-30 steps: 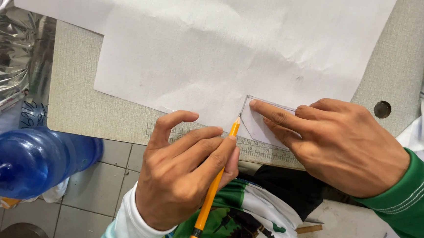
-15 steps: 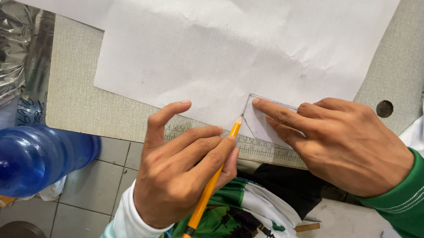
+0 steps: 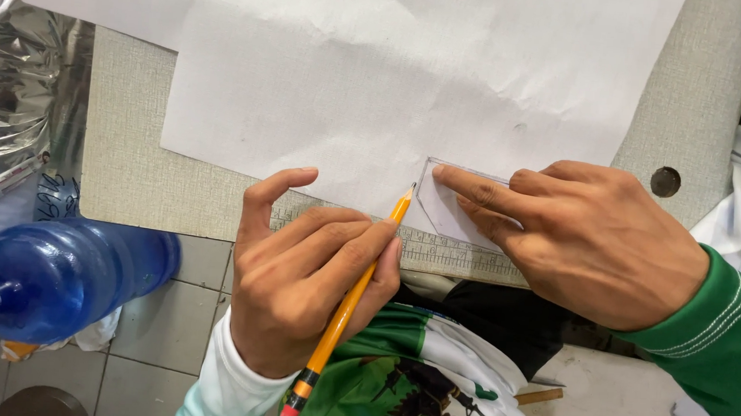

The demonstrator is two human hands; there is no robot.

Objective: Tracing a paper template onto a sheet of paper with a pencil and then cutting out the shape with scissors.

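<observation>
My left hand (image 3: 305,290) grips the pencil (image 3: 349,305) against the template (image 3: 452,209), which my right hand (image 3: 591,239) pins with flat fingers to the paper (image 3: 378,80).

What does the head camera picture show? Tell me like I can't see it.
A left hand holds a yellow pencil with its tip at the corner of a clear template, which the right hand presses onto white paper. A blue bottle lies nearby.
</observation>
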